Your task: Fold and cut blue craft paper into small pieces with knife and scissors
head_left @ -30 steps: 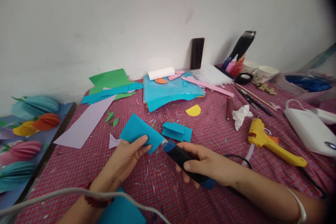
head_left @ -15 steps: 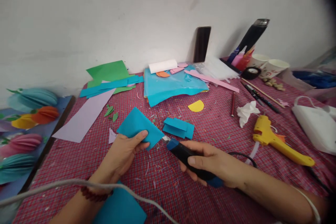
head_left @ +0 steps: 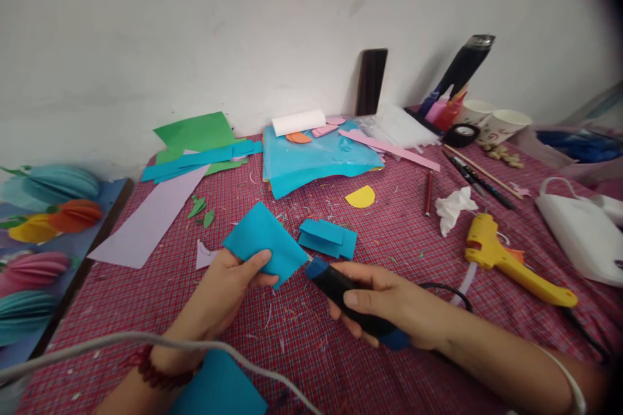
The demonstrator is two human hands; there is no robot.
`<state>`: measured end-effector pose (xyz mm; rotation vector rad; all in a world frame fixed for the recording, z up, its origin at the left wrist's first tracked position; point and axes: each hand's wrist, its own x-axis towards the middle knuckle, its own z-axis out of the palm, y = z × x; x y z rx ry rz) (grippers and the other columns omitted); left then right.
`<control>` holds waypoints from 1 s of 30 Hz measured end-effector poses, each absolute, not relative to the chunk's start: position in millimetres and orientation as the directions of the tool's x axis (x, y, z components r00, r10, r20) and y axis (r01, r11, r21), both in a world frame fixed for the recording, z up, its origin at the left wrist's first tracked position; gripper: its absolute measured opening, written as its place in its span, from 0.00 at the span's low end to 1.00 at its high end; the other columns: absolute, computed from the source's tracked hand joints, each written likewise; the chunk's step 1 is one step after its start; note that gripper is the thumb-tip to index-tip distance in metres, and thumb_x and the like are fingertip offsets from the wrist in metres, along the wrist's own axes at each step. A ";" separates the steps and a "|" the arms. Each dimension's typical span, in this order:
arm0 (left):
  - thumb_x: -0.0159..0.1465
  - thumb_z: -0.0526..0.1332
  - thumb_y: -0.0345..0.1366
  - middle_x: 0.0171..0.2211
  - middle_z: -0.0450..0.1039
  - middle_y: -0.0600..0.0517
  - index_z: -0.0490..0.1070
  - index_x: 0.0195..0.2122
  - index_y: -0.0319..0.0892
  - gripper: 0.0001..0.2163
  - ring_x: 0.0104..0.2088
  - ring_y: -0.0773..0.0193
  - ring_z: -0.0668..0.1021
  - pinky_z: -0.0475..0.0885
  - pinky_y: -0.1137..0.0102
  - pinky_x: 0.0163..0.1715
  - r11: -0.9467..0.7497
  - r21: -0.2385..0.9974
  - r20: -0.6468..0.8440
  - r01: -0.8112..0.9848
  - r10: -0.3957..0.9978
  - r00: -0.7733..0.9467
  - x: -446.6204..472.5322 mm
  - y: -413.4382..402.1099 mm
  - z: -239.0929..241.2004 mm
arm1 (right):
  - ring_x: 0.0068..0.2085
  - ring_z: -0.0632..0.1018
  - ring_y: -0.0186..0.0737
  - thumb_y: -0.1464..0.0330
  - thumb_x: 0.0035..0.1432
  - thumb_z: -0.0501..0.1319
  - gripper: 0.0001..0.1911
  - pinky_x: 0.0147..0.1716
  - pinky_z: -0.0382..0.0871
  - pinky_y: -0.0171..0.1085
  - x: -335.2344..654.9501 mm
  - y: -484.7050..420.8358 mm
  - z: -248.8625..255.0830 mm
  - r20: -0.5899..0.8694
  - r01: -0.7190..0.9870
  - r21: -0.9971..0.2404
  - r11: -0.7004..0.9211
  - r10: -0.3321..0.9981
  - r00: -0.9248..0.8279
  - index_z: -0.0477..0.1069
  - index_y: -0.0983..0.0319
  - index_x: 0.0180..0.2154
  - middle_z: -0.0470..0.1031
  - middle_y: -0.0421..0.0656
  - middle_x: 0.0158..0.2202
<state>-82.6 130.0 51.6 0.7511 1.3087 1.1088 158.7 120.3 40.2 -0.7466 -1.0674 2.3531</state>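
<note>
A folded blue sheet of paper [head_left: 265, 237] is pinched in my left hand [head_left: 238, 272], thumb on top and fingers beneath. My right hand [head_left: 374, 301] wraps round the black-and-blue body of electric scissors [head_left: 335, 282]. Their small metal tip meets the paper's right corner; the blades are partly hidden there. A black cord trails from the tool behind my right wrist. Just beyond the tip, folded blue paper pieces [head_left: 327, 238] lie on the checked cloth. Another blue sheet [head_left: 221, 386] lies under my left forearm, near the front.
A grey cable [head_left: 195, 341] crosses the foreground. To the right lie a yellow glue gun [head_left: 516, 262], crumpled tissue [head_left: 453, 209] and a red pencil [head_left: 428, 193]. Coloured papers and a plastic-covered stack [head_left: 316, 162] sit at the back. Paper ornaments [head_left: 56, 181] rest at left.
The blue paper's right corner has shifted slightly right and down against the scissors' tip, and less of the metal shows. Both hands keep their grip. The whole view has shifted a little.
</note>
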 end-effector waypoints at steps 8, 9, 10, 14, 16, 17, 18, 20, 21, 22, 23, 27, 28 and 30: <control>0.45 0.73 0.33 0.20 0.72 0.54 0.76 0.24 0.39 0.08 0.21 0.67 0.74 0.75 0.75 0.20 0.337 0.924 -0.354 -0.179 0.932 -0.073 -92.1 134.9 51.7 | 0.22 0.70 0.24 0.63 0.55 0.64 0.16 0.17 0.64 0.24 160.7 117.5 40.6 -0.313 -0.180 -0.747 -0.640 0.578 -0.753 0.67 0.65 0.42 0.71 0.41 0.33; 0.45 0.73 0.33 0.18 0.71 0.55 0.76 0.24 0.39 0.08 0.20 0.68 0.74 0.74 0.76 0.19 0.328 0.929 -0.344 -0.173 0.936 -0.074 -93.6 136.2 53.1 | 0.23 0.70 0.24 0.62 0.55 0.64 0.16 0.17 0.64 0.23 160.9 117.6 40.5 -0.312 -0.177 -0.746 -0.642 0.572 -0.758 0.67 0.65 0.41 0.71 0.41 0.33; 0.44 0.73 0.33 0.16 0.69 0.56 0.76 0.23 0.39 0.08 0.19 0.68 0.73 0.73 0.76 0.18 0.317 0.933 -0.333 -0.168 0.940 -0.077 -94.5 137.0 54.5 | 0.23 0.70 0.24 0.62 0.55 0.64 0.16 0.17 0.64 0.23 160.7 117.8 40.4 -0.313 -0.175 -0.745 -0.643 0.569 -0.760 0.66 0.65 0.41 0.71 0.41 0.33; 0.46 0.72 0.34 0.15 0.68 0.57 0.75 0.23 0.39 0.08 0.19 0.70 0.72 0.71 0.78 0.18 0.366 0.921 -0.372 -0.132 0.928 -0.022 -92.6 135.9 56.1 | 0.22 0.70 0.24 0.62 0.55 0.64 0.16 0.17 0.64 0.23 158.3 119.2 39.9 -0.315 -0.171 -0.749 -0.640 0.570 -0.759 0.66 0.65 0.42 0.72 0.41 0.31; 0.49 0.71 0.36 0.18 0.71 0.56 0.74 0.23 0.39 0.08 0.20 0.71 0.72 0.73 0.77 0.21 0.408 0.906 -0.407 -0.114 0.913 0.029 -90.7 133.9 53.5 | 0.22 0.70 0.24 0.62 0.55 0.64 0.16 0.17 0.64 0.24 157.2 119.3 40.1 -0.312 -0.179 -0.744 -0.644 0.571 -0.759 0.66 0.65 0.42 0.72 0.41 0.32; 0.50 0.70 0.36 0.19 0.72 0.56 0.74 0.23 0.39 0.08 0.20 0.71 0.73 0.73 0.77 0.22 0.421 0.900 -0.419 -0.110 0.907 0.046 -90.3 133.1 51.8 | 0.22 0.71 0.25 0.62 0.55 0.64 0.16 0.17 0.65 0.24 157.0 119.1 40.2 -0.312 -0.187 -0.738 -0.649 0.573 -0.758 0.66 0.65 0.42 0.72 0.42 0.33; 0.50 0.70 0.37 0.20 0.73 0.56 0.74 0.23 0.39 0.08 0.21 0.71 0.73 0.73 0.76 0.23 0.427 0.898 -0.423 -0.111 0.904 0.051 -90.4 132.6 50.3 | 0.23 0.71 0.25 0.62 0.55 0.64 0.16 0.17 0.65 0.24 157.0 118.6 40.2 -0.313 -0.196 -0.732 -0.652 0.578 -0.754 0.66 0.65 0.42 0.72 0.42 0.33; 0.50 0.70 0.37 0.21 0.74 0.56 0.74 0.24 0.39 0.08 0.21 0.71 0.73 0.73 0.76 0.24 0.427 0.898 -0.425 -0.112 0.904 0.041 -92.1 132.9 48.6 | 0.23 0.72 0.25 0.62 0.55 0.64 0.16 0.17 0.65 0.24 157.8 117.1 39.6 -0.316 -0.211 -0.724 -0.657 0.588 -0.745 0.67 0.65 0.42 0.72 0.42 0.34; 0.49 0.71 0.37 0.21 0.73 0.56 0.74 0.24 0.39 0.08 0.21 0.70 0.73 0.73 0.75 0.23 0.422 0.900 -0.421 -0.111 0.906 0.031 -93.3 133.5 48.4 | 0.23 0.72 0.26 0.63 0.54 0.64 0.16 0.17 0.65 0.24 158.3 116.3 39.0 -0.317 -0.214 -0.722 -0.658 0.589 -0.743 0.67 0.65 0.42 0.72 0.42 0.34; 0.49 0.71 0.37 0.19 0.73 0.56 0.74 0.24 0.39 0.08 0.21 0.70 0.73 0.73 0.76 0.23 0.416 0.903 -0.416 -0.107 0.909 0.022 -94.4 134.2 48.7 | 0.23 0.72 0.26 0.63 0.54 0.64 0.17 0.17 0.65 0.24 158.7 115.6 38.3 -0.318 -0.214 -0.722 -0.658 0.589 -0.743 0.67 0.65 0.43 0.72 0.42 0.34; 0.48 0.71 0.36 0.18 0.72 0.57 0.74 0.24 0.39 0.08 0.21 0.70 0.73 0.72 0.76 0.23 0.411 0.906 -0.411 -0.098 0.911 0.018 -95.2 134.9 49.2 | 0.23 0.72 0.26 0.63 0.55 0.64 0.17 0.17 0.65 0.24 158.9 115.1 37.7 -0.318 -0.212 -0.722 -0.659 0.587 -0.745 0.67 0.65 0.43 0.72 0.42 0.34; 0.49 0.70 0.38 0.17 0.71 0.56 0.74 0.22 0.39 0.08 0.19 0.70 0.72 0.71 0.75 0.23 0.404 0.914 -0.402 -0.049 0.915 0.043 -93.4 134.5 50.0 | 0.24 0.72 0.26 0.63 0.55 0.64 0.16 0.17 0.65 0.24 157.6 115.2 37.2 -0.323 -0.210 -0.721 -0.661 0.588 -0.742 0.67 0.65 0.42 0.72 0.42 0.34; 0.49 0.70 0.38 0.17 0.72 0.55 0.74 0.22 0.40 0.09 0.19 0.69 0.72 0.72 0.75 0.23 0.405 0.914 -0.403 -0.034 0.914 0.049 -92.1 133.8 49.6 | 0.24 0.72 0.26 0.63 0.55 0.64 0.16 0.17 0.65 0.24 157.0 115.4 37.7 -0.322 -0.212 -0.719 -0.662 0.587 -0.743 0.66 0.65 0.42 0.72 0.42 0.34; 0.49 0.69 0.38 0.18 0.73 0.55 0.74 0.22 0.40 0.08 0.20 0.68 0.73 0.72 0.74 0.24 0.403 0.915 -0.402 -0.009 0.914 0.053 -90.0 132.4 48.7 | 0.23 0.71 0.26 0.63 0.55 0.64 0.16 0.17 0.64 0.24 156.6 115.4 38.9 -0.320 -0.213 -0.713 -0.668 0.581 -0.749 0.66 0.65 0.42 0.72 0.42 0.34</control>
